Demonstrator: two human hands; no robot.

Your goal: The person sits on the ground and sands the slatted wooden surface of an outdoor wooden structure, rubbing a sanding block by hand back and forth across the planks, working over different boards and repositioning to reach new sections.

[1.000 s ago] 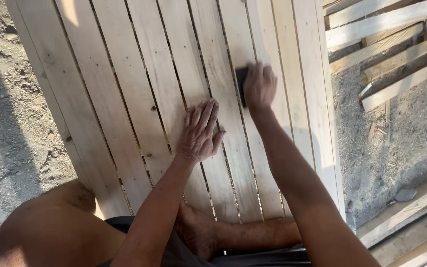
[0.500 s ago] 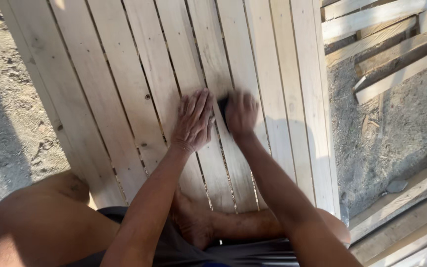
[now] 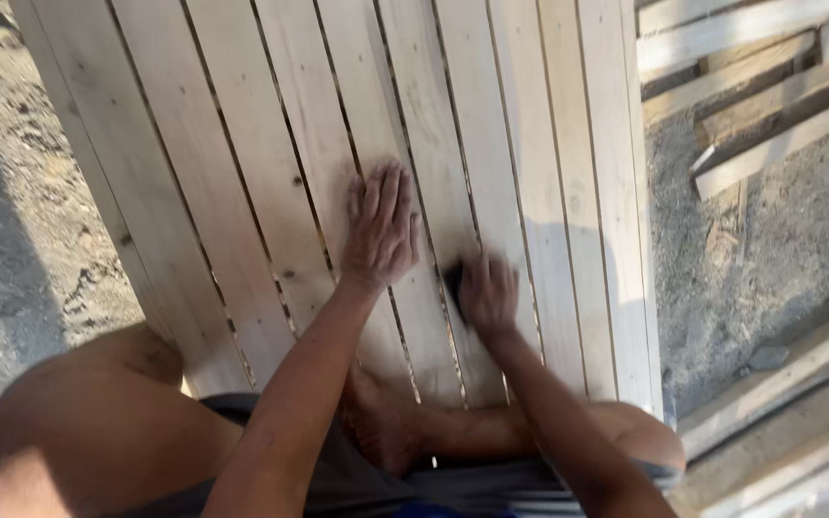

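Left hand (image 3: 381, 228) spread flat on slatted pine panel (image 3: 242, 182); right hand (image 3: 489, 295) closed over dark sanding block (image 3: 454, 280), pressed against slat. Block likely light, stiff, best gripped from above.

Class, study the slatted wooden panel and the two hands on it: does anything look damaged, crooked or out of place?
Nothing stands out. The slatted panel lies flat with even gaps; the left hand rests flat, the right hand presses a small dark block on a slat.
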